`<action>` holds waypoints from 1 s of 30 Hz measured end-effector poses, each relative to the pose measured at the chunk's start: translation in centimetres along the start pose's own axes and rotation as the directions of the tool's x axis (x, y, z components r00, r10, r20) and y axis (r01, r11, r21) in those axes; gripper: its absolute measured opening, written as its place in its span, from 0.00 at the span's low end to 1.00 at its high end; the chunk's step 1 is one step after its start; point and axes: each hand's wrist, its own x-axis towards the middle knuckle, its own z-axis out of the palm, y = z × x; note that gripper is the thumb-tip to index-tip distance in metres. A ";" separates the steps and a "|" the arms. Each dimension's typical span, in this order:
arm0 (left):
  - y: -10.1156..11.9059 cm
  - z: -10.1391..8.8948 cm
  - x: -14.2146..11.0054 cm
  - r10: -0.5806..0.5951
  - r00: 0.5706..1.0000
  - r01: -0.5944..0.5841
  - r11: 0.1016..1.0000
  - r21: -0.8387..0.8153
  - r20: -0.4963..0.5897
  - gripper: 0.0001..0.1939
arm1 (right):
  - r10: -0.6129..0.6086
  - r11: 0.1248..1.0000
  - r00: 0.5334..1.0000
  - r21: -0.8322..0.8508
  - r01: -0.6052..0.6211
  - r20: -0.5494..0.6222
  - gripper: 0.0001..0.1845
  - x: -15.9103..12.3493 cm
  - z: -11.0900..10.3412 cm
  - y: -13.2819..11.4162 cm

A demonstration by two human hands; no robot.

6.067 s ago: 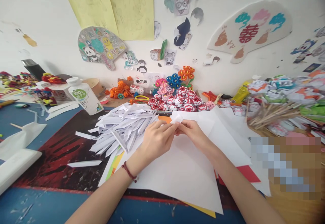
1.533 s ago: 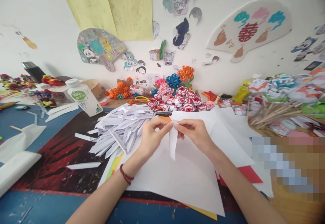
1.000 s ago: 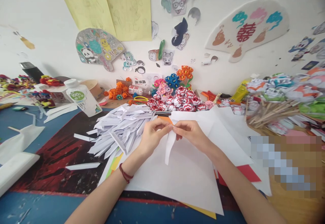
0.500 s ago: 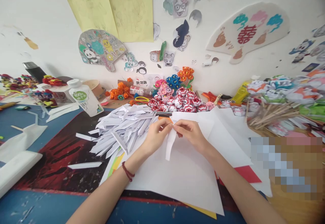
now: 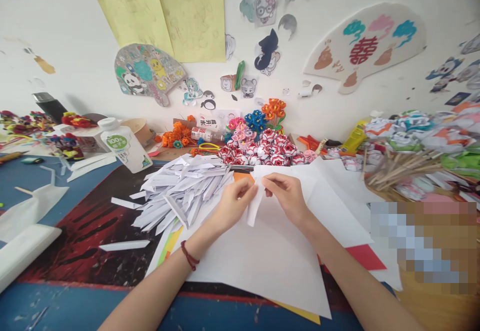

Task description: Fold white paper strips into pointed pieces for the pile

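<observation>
Between my hands is a narrow white paper strip (image 5: 254, 211), its lower end hanging down over the white sheets (image 5: 270, 261). My left hand (image 5: 235, 202) is closed, pinching the strip with thumb and fingers at its left edge. My right hand (image 5: 287, 196) pinches at the strip's upper part, thumb and index finger close together; its exact grip is small in view. Just left of my left hand lies a big pile of folded white paper strips (image 5: 180, 188). A few loose strips (image 5: 124, 245) rest on the dark mat.
Behind the sheets stand red-and-white paper flowers (image 5: 275, 148) and blue flowers (image 5: 256, 121). A white bottle (image 5: 125, 143) is at back left. Stick-stemmed flowers (image 5: 405, 131) fill the right side. A red paper piece (image 5: 365, 257) lies by my right forearm.
My hands have drawn slightly apart, the right one shifting right. The strip's hanging end has risen a little and swung slightly right. The pile looks the same.
</observation>
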 end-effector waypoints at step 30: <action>-0.3 0.3 -0.4 -0.068 0.993 0.087 0.974 -0.207 0.096 0.22 | 0.157 0.926 0.960 0.303 -0.225 0.232 0.20 1.0 -2.4 0.0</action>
